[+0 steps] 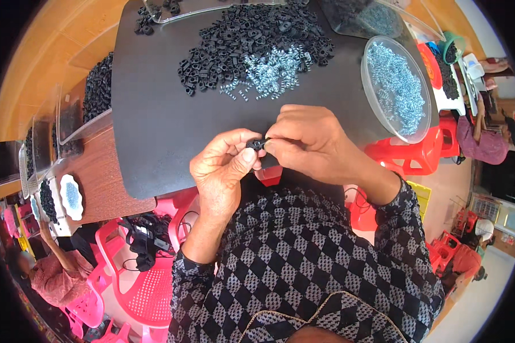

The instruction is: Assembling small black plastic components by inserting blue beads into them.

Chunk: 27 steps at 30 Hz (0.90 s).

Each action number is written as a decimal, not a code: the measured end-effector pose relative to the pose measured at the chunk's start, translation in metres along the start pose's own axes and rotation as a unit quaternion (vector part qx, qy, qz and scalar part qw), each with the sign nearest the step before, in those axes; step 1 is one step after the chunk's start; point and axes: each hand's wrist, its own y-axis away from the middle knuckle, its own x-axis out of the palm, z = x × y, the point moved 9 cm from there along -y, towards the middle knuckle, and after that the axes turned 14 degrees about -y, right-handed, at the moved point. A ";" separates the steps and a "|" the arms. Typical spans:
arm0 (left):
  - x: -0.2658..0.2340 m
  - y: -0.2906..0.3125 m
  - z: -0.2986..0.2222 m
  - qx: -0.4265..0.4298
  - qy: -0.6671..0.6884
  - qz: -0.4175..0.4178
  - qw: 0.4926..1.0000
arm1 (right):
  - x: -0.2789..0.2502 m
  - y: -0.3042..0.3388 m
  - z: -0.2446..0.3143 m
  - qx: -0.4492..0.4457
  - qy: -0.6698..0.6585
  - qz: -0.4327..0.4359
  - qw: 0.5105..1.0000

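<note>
Close in front of my body, at the near edge of the dark table (154,126), my left hand (220,163) pinches a small black plastic part (255,145) between thumb and fingers. My right hand (309,137) meets it from the right, thumb and forefinger pressed together at the part's edge. Whatever sits between those right fingertips is too small and covered to make out. Beyond my hands lies a wide heap of similar black plastic parts (229,51), with a pile of small metal springs (274,71) at its near side.
A round clear tub of springs (397,88) stands at the table's right edge. Clear bins of black parts (97,86) line the left. Pink chairs (146,286) and red stools (409,154) flank me. Other people (63,274) sit at left and right.
</note>
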 end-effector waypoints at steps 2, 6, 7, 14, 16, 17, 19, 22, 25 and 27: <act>-0.002 0.001 0.001 -0.017 -0.026 -0.020 0.999 | 0.000 -0.002 -0.001 -0.010 0.014 0.001 1.000; -0.005 0.001 -0.003 0.011 -0.044 -0.006 0.999 | 0.003 -0.002 0.000 -0.027 0.044 0.006 0.999; -0.005 0.001 -0.005 0.021 -0.064 -0.003 0.998 | 0.004 -0.002 -0.001 -0.026 0.053 0.006 0.998; -0.004 0.001 -0.008 0.027 -0.132 0.007 0.991 | 0.005 0.000 -0.002 -0.030 0.052 0.010 0.998; -0.004 0.001 -0.007 0.031 -0.134 0.004 0.990 | 0.006 -0.001 -0.003 -0.026 0.055 0.011 0.998; -0.004 0.001 -0.008 0.036 -0.137 0.001 0.990 | 0.006 -0.001 -0.003 -0.025 0.055 0.012 0.998; -0.004 0.001 -0.009 0.032 -0.138 0.005 0.990 | 0.008 -0.002 -0.002 -0.025 0.064 0.015 0.997; -0.003 0.002 -0.010 0.039 -0.164 0.007 0.986 | 0.009 0.001 0.002 -0.058 0.098 -0.001 0.993; -0.003 0.002 -0.012 0.052 -0.199 0.010 0.979 | 0.011 0.002 0.006 -0.056 0.128 0.006 0.990; -0.001 0.002 -0.013 0.055 -0.211 0.013 0.976 | 0.008 0.001 0.002 -0.034 0.096 0.016 0.995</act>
